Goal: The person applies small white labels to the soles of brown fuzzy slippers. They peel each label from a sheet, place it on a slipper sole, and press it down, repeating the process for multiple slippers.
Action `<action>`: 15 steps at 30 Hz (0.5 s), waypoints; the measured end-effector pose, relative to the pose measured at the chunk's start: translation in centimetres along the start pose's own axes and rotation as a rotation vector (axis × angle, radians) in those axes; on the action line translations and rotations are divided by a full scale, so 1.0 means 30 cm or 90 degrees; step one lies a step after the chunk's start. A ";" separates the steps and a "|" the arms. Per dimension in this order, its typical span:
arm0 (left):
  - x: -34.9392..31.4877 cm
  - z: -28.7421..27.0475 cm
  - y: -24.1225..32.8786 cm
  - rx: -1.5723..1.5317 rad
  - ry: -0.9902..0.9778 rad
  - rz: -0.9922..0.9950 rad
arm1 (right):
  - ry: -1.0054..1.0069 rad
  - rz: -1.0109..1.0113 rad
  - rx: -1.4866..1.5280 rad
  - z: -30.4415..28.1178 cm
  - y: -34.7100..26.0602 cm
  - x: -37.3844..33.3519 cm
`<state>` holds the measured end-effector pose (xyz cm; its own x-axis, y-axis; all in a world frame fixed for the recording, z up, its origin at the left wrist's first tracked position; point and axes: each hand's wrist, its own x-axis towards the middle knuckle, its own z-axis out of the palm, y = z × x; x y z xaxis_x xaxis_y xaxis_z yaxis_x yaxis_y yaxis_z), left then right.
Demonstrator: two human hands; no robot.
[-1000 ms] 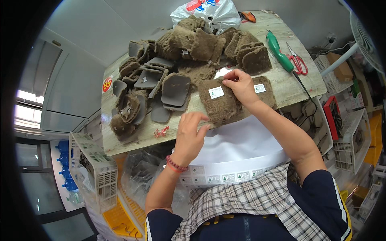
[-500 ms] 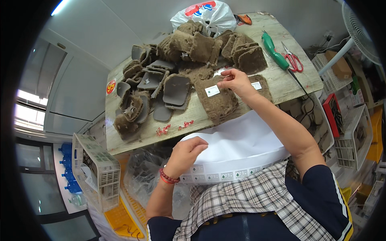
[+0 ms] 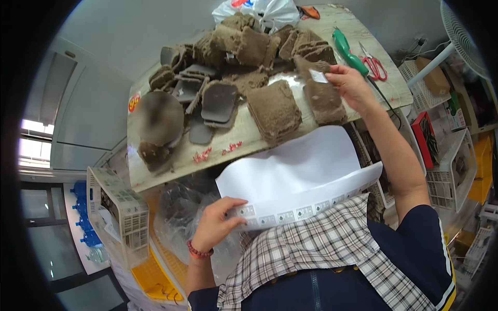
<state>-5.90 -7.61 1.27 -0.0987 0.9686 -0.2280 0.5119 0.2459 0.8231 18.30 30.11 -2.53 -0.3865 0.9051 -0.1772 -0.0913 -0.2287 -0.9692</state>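
My right hand (image 3: 354, 89) is closed on the edge of a fuzzy brown pad (image 3: 314, 66) with a small white label on its face. The pad is tilted above the right-hand stack of brown pads (image 3: 327, 106). To the left stands another stack of brown pads (image 3: 275, 109), whose top shows no label. Across my lap and against the table edge lies a large white label sheet (image 3: 295, 171), curled, with rows of small printed labels along its near side. My left hand (image 3: 217, 223) grips the sheet's left end between thumb and fingers.
Heaped brown and grey pads (image 3: 228, 49) fill the back and left of the table (image 3: 381, 96). A green corded power tool (image 3: 348, 54) and red-handled scissors (image 3: 374, 67) lie at the right. White plastic crates (image 3: 132, 228) flank the table, and a fan (image 3: 461, 41) stands at far right.
My right hand has moved right and now lifts a labelled pad; the left stack's top no longer shows a label. My left hand has come down onto the sheet's end. The view has shifted slightly.
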 end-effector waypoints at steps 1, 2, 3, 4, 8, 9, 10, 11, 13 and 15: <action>-0.007 0.013 -0.029 -0.021 0.006 -0.025 | 0.028 -0.003 -0.041 -0.024 0.005 0.008; -0.007 0.018 -0.063 -0.042 0.012 -0.050 | 0.031 -0.020 -0.111 -0.088 0.056 0.060; 0.009 0.026 -0.088 -0.064 0.012 -0.077 | 0.035 -0.025 -0.171 -0.122 0.075 0.064; 0.043 0.023 -0.068 -0.090 0.004 -0.082 | 0.047 -0.062 -0.294 -0.176 0.097 0.082; 0.105 0.028 -0.075 -0.143 -0.018 -0.099 | -0.006 -0.407 -0.676 0.009 0.057 -0.109; 0.116 0.030 -0.066 -0.160 -0.023 -0.093 | -0.062 -0.345 -0.625 0.108 0.004 -0.219; 0.125 0.033 -0.063 -0.180 -0.034 -0.099 | -0.148 -0.404 -0.606 0.149 0.014 -0.284; 0.129 0.034 -0.075 -0.206 -0.042 -0.111 | -0.255 -0.295 -0.522 0.245 0.008 -0.408; 0.126 0.029 -0.093 -0.249 -0.049 -0.115 | -0.360 -0.296 -0.656 0.339 0.049 -0.568; 0.135 0.031 -0.098 -0.277 -0.065 -0.110 | -0.387 -0.311 -0.632 0.381 0.106 -0.630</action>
<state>-7.02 -4.43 -2.54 -0.0553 0.9089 -0.4133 0.0878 0.4167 0.9048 14.84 8.20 -0.31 -0.8897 0.4484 0.0855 0.2825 0.6880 -0.6685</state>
